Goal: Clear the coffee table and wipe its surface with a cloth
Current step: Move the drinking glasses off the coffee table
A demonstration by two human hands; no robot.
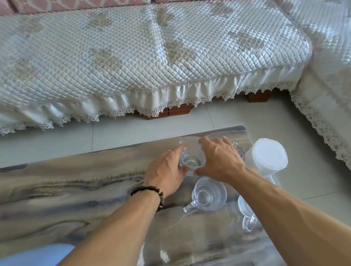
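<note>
Both hands meet at the right end of the surface [59, 196], a marbled grey-brown top in the lower half of the frame. The left hand [165, 172] and right hand [219, 163] flank one clear glass cup [191, 163] — fingers [211, 142] spread and lightly curved toward its wall, thumbs low on the near side. Whether the fingertips already press the glass cannot be told; its transparency and the hands' overlap hide the contact line. A two-sided approach suits a smooth, handle-hidden vessel: opposing pressure steadies it before a lift. A second cup [207, 193], handle pointing lower left, stands just below the first, and a third cup [246, 213] sits near the right edge, partly covered by the right forearm. Another glass piece shows only as a sliver behind the right hand. A white pitcher [265, 156] stands at the table's upper-right corner, just beside the right hand. The glassware is grouped at one end, probably so it can be removed together. No cloth is identifiable in view; a pale blue shape at lower left is too blurred to name. The sofa [142, 51] with its quilted cover fills the upper frame. Judgement: clearing is at an early stage — all vessels remain on the surface, wiping not yet begun.
</note>
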